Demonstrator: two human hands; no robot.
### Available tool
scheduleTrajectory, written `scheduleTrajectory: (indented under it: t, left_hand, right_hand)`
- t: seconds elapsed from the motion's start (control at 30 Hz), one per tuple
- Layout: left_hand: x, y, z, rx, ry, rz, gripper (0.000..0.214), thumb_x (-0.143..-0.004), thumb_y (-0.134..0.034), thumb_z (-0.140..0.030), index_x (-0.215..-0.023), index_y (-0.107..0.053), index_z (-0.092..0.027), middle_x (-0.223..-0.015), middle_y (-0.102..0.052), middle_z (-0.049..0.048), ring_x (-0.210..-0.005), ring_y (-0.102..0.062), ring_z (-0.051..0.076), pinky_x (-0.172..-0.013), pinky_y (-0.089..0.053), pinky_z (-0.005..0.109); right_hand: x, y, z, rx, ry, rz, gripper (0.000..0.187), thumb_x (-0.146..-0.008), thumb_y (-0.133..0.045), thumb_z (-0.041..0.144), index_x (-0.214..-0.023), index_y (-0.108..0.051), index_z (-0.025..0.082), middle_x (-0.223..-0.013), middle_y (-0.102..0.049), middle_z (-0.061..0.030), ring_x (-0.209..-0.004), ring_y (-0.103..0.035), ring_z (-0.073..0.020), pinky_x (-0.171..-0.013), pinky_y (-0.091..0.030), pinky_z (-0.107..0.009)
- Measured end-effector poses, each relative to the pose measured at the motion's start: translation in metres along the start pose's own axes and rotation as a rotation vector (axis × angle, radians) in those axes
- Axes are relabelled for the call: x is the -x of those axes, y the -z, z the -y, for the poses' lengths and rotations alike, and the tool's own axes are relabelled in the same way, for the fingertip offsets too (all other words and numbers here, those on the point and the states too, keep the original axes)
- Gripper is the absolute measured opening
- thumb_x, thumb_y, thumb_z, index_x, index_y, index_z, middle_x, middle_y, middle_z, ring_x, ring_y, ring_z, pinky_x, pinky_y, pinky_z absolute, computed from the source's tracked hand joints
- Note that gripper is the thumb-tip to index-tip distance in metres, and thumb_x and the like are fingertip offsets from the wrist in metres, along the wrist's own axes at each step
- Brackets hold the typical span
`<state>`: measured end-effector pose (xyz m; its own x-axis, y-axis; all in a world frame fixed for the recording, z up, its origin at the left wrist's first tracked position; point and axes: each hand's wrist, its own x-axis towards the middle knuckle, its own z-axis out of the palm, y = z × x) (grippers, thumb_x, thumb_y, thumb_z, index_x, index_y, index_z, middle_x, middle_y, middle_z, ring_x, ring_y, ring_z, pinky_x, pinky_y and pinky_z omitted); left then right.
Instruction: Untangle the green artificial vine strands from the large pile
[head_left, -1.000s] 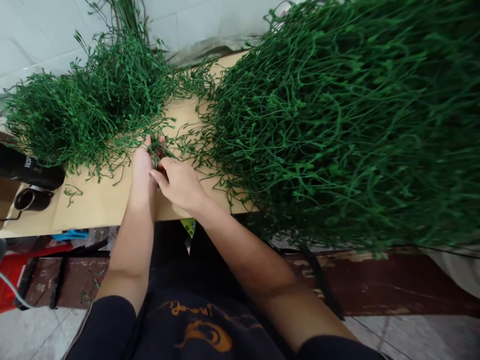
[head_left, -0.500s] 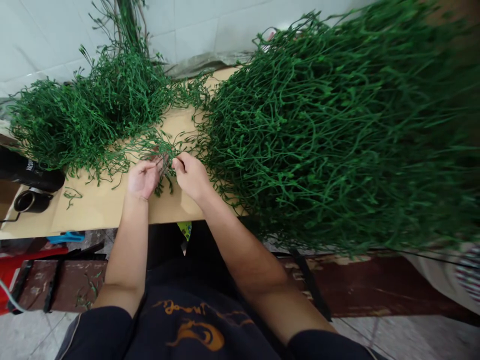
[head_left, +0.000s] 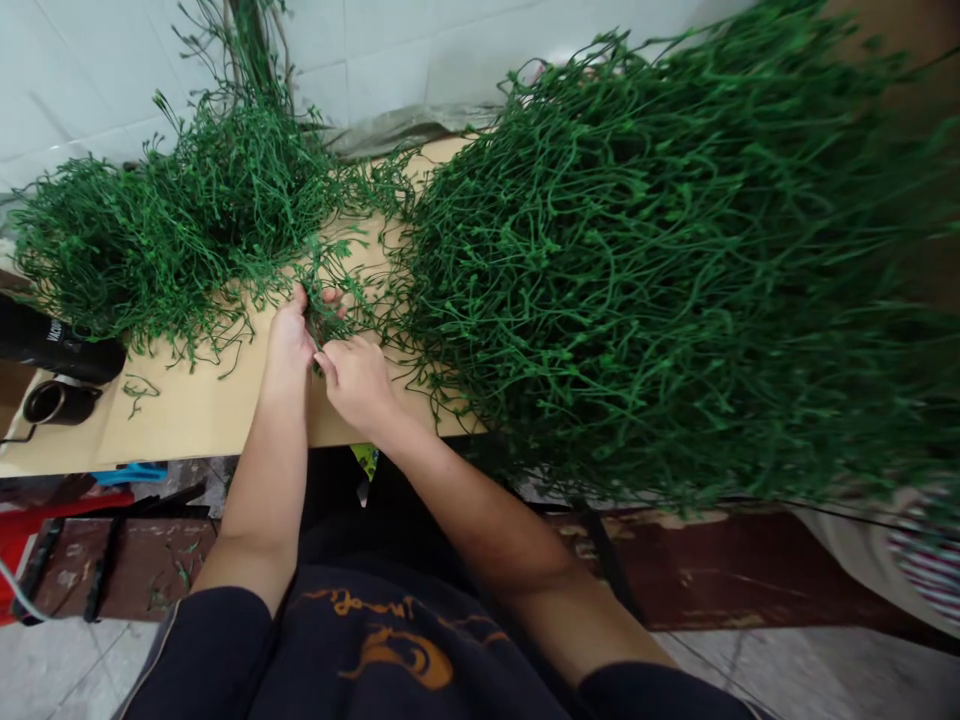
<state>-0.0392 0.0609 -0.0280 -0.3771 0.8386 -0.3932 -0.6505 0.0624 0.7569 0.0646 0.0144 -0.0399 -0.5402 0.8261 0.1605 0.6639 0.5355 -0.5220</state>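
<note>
A small bunch of thin green stems with bud-like tips (head_left: pixel 324 322) stands in my left hand (head_left: pixel 289 335), whose thumb and fingers curl around it from the left. My right hand (head_left: pixel 358 385) is closed just below, its thumb and forefinger pressed at the lower ends of that bunch; the exact grip is partly hidden. Both hands are over the tan cardboard (head_left: pixel 195 415). To the right, very near my right hand, lies a large heap of the same stems (head_left: pixel 600 270). A smaller heap (head_left: pixel 187 210) spreads at the back left.
A black bottle (head_left: pixel 60 340) lies at the left edge, beside a dark cup (head_left: pixel 60 402). Loose stems (head_left: pixel 139 392) are scattered on the cardboard. White tiles (head_left: pixel 390 60) rise behind. Below the table's edge runs a dark red bench (head_left: pixel 720 575).
My right hand has moved down and left, to the lower ends of the bunch. My left hand has risen slightly and turned more upright around the stems.
</note>
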Motion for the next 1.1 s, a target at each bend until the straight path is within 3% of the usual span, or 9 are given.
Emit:
scheduleTrajectory:
  t: [0.17, 0.27, 0.33, 0.4, 0.43, 0.6, 0.67, 0.9, 1.1]
  left_hand:
    - [-0.006, -0.004, 0.009, 0.036, 0.044, -0.077, 0.029, -0.089, -0.029, -0.01, -0.073, -0.052, -0.017, -0.044, -0.045, -0.0023, -0.076, -0.067, 0.014, -0.082, -0.053, 0.028]
    - [-0.017, -0.001, 0.009, 0.043, -0.005, -0.096, 0.03, -0.088, -0.031, -0.01, -0.064, -0.048, -0.018, -0.045, -0.042, -0.0025, -0.081, -0.065, 0.012, -0.082, -0.052, 0.024]
    - [-0.024, 0.002, 0.005, 0.064, -0.076, -0.14, 0.031, -0.089, -0.029, -0.012, -0.064, -0.047, -0.019, -0.051, -0.048, -0.0013, -0.091, -0.063, 0.011, -0.085, -0.05, 0.023]
    - [-0.027, 0.005, -0.001, 0.081, -0.088, -0.158, 0.035, -0.092, -0.025, -0.016, -0.064, -0.047, -0.021, -0.057, -0.053, -0.0001, -0.101, -0.059, 0.011, -0.089, -0.048, 0.022]
    - [-0.027, 0.007, -0.003, 0.081, -0.062, -0.14, 0.037, -0.093, -0.025, -0.018, -0.065, -0.048, -0.021, -0.059, -0.056, 0.0004, -0.105, -0.058, 0.011, -0.09, -0.048, 0.023]
    - [-0.015, 0.011, -0.005, 0.045, 0.068, 0.073, 0.035, -0.095, -0.033, -0.031, -0.081, -0.061, -0.015, -0.081, -0.068, 0.0047, -0.102, -0.061, 0.015, -0.084, -0.052, 0.026]
    - [-0.014, 0.012, -0.004, 0.055, 0.048, 0.125, 0.037, -0.095, -0.031, -0.033, -0.085, -0.062, -0.015, -0.084, -0.069, 0.0055, -0.098, -0.063, 0.015, -0.079, -0.053, 0.024]
    - [-0.017, 0.009, 0.001, 0.101, 0.01, 0.237, 0.039, -0.095, -0.029, -0.034, -0.092, -0.063, -0.017, -0.097, -0.068, 0.0057, -0.105, -0.06, 0.014, -0.086, -0.052, 0.025]
    - [-0.015, 0.004, 0.001, 0.108, -0.031, 0.202, 0.045, -0.097, -0.019, -0.028, -0.082, -0.06, -0.016, -0.102, -0.065, 0.0043, -0.114, -0.055, 0.01, -0.086, -0.049, 0.02]
  right_hand:
    - [0.002, -0.002, -0.009, 0.033, 0.014, -0.058, 0.034, -0.092, -0.031, 0.025, -0.085, -0.062, 0.014, -0.091, -0.066, -0.0116, -0.092, -0.051, -0.0244, -0.076, -0.032, -0.036]
    - [0.022, -0.001, 0.004, 0.058, 0.077, -0.102, 0.027, -0.088, -0.037, 0.021, -0.079, -0.062, 0.015, -0.083, -0.065, -0.0103, -0.085, -0.049, -0.0228, -0.073, -0.03, -0.036]
    - [0.043, 0.001, 0.019, 0.023, 0.301, -0.12, 0.02, -0.082, -0.043, 0.018, -0.073, -0.06, 0.017, -0.074, -0.062, -0.0074, -0.077, -0.045, -0.0197, -0.069, -0.029, -0.035]
    - [0.057, 0.008, 0.03, -0.087, 0.663, -0.109, 0.019, -0.083, -0.042, 0.018, -0.077, -0.06, 0.02, -0.073, -0.06, -0.0027, -0.075, -0.044, -0.017, -0.068, -0.03, -0.033]
    - [0.057, 0.013, 0.029, -0.112, 0.693, -0.144, 0.021, -0.085, -0.041, 0.02, -0.077, -0.06, 0.019, -0.075, -0.06, -0.0028, -0.075, -0.044, -0.0168, -0.068, -0.031, -0.033]
    - [0.006, 0.051, -0.025, -0.01, 0.051, -0.345, 0.033, -0.089, -0.029, 0.023, -0.075, -0.059, 0.017, -0.077, -0.06, -0.0097, -0.075, -0.047, -0.0204, -0.073, -0.034, -0.036]
    - [-0.013, 0.055, -0.045, -0.021, -0.085, -0.416, 0.033, -0.091, -0.029, 0.027, -0.078, -0.058, 0.017, -0.08, -0.061, -0.0101, -0.078, -0.05, -0.0214, -0.075, -0.036, -0.036]
    - [-0.017, 0.016, -0.025, -0.108, -0.157, -0.125, 0.041, -0.089, -0.038, 0.051, -0.077, -0.055, 0.015, -0.078, -0.062, -0.0088, -0.072, -0.055, -0.0185, -0.066, -0.038, -0.029]
    - [-0.021, 0.009, -0.007, -0.097, -0.157, 0.05, 0.05, -0.079, -0.045, 0.065, -0.078, -0.055, 0.015, -0.079, -0.063, -0.0092, -0.071, -0.057, -0.0194, -0.059, -0.034, -0.027]
